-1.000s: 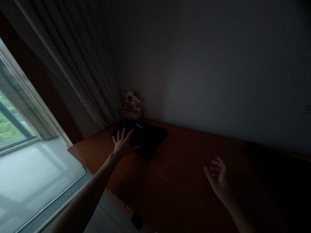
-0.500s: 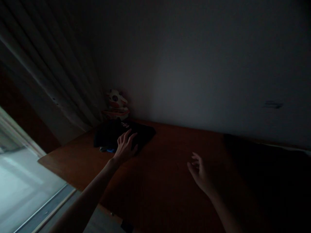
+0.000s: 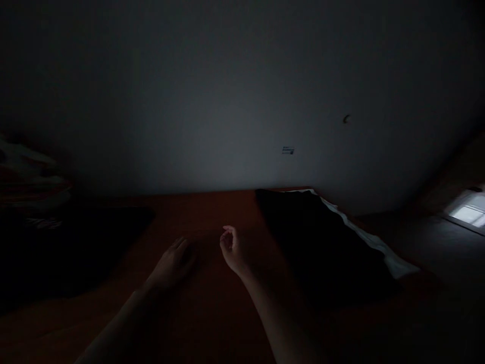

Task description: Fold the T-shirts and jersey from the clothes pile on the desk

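Note:
Above the middle of the brown table, my left hand is held with its fingers together and loosely bent, and it shows nothing in its grasp. Beside it, my right hand has curled fingers with a gap to the thumb; nothing is visible inside. To the left lies a dark cloth with faint light lettering. A larger black cloth is spread flat at the right, closest to my right hand but apart from it. White fabric shows along its far right edge. Dim light hides most detail.
The brown table stands against a grey wall. A small label and a hook-like piece are on the wall. A blurred white and red object sits at the left. Beyond the table's right edge is floor.
My view has turned to the right. My left hand has moved away from the dark cloth toward the table's middle, and both hands are closer together. The right fingers are more curled.

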A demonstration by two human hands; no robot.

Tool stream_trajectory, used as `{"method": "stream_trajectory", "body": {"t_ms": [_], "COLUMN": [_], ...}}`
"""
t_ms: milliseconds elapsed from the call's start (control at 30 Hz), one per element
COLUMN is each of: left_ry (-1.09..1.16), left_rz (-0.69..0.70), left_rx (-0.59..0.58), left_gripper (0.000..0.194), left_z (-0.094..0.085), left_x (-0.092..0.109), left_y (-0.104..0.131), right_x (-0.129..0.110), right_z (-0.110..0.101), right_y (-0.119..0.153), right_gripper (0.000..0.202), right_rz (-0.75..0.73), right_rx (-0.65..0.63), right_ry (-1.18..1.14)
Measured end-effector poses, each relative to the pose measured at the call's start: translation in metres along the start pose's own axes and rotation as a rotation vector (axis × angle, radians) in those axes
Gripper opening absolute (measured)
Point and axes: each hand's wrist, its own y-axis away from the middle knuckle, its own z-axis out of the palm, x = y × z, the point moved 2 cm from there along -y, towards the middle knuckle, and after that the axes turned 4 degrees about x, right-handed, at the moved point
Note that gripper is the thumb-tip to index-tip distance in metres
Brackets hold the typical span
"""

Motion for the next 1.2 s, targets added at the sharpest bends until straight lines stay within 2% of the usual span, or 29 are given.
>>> {"method": "stream_trajectory", "body": {"t_ms": [133,233,367,500,567,667,733,867,933,1067,1200], "left_ry": [0.049,0.064,0.078,0.069,0.058,0.064,0.072,0.061,0.055,0.056,0.048], "left_rz": [-0.051,-0.035,-0.001,0.036,0.039,0.050,0.062,0.078,0.088,0.077,0.075], "left_rx": [-0.046,-0.066,-0.095,-0.147,-0.165,-0.155,-0.149,-0.134,-0.132,-0.151,-0.154], "left_gripper": [0.030,0.032,0.035,0.034,0.033,0.032,0.032,0.032,0.033,0.034,0.034], "left_z": [-0.006,-0.002,0.004,0.006,0.006,0.007,0.007,0.008,0.009,0.011,0.010], "left_x": [-0.005,-0.006,-0.010,-0.012,-0.012,-0.012,-0.012,-0.012,-0.014,-0.018,-0.018], "left_y": [0.002,0.001,0.000,-0.002,-0.003,-0.004,-0.005,-0.006,-0.006,-0.004,-0.004], "right_x": [-0.006,-0.006,0.007,0.026,0.035,0.047,0.054,0.058,0.054,0.039,0.021], "right_z": [-0.010,-0.049,-0.137,-0.219,-0.248,-0.277,-0.289,-0.299,-0.299,-0.286,-0.255], "right_y": [-0.011,-0.031,-0.064,-0.078,-0.076,-0.068,-0.065,-0.064,-0.066,-0.077,-0.094], "right_gripper": [0.020,0.008,0.016,0.036,0.049,0.068,0.069,0.033,0.025,0.030,0.033], "right_rz": [0.073,0.097,0.158,0.333,0.449,0.624,0.691,0.669,0.625,0.528,0.482], "right_rx": [-0.176,-0.236,-0.093,0.114,0.196,0.246,0.227,0.161,0.173,0.256,0.301], "right_ry": [0.197,0.416,0.663,0.911,1.006,1.085,1.099,1.081,1.070,1.011,0.843]}}
